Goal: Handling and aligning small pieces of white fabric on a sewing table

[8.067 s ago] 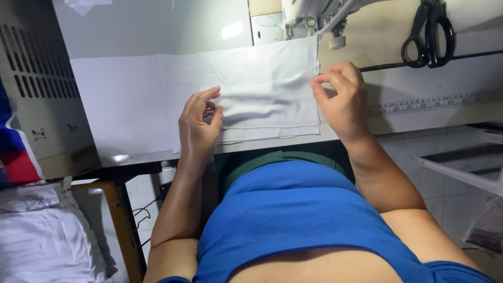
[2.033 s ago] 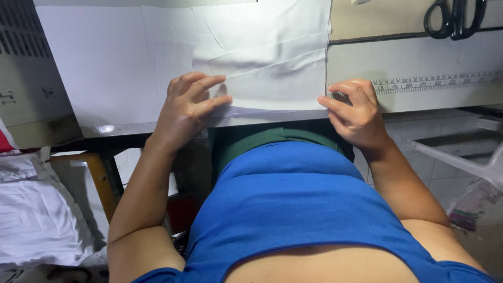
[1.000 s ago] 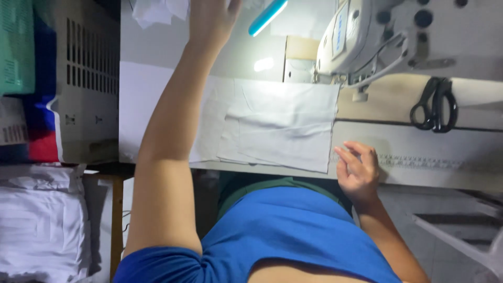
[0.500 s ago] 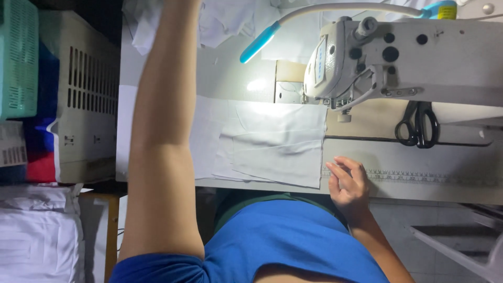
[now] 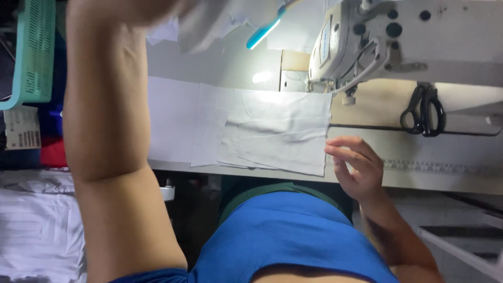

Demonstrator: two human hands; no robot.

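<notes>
Crate (image 5: 29,52) of green mesh, top left, contents unseen. Right hand (image 5: 356,167) hovers, fingers spread, beside folded white cloth (image 5: 277,133). Left hand is cut off above; fingers untellable.

White fabric pieces (image 5: 272,133) lie flat at the centre of the frame on the pale surface (image 5: 450,175). The right hand (image 5: 356,167) hovers just beside their right edge, fingers (image 5: 343,142) loosely curled and holding nothing. The left arm (image 5: 105,131) rises along the left side; its hand is blurred at the top edge, against loose white cloth (image 5: 209,23). A sewing machine (image 5: 398,39) fills the upper right, with black scissors (image 5: 423,110) below it. A green basket (image 5: 31,52) sits upper left.
</notes>
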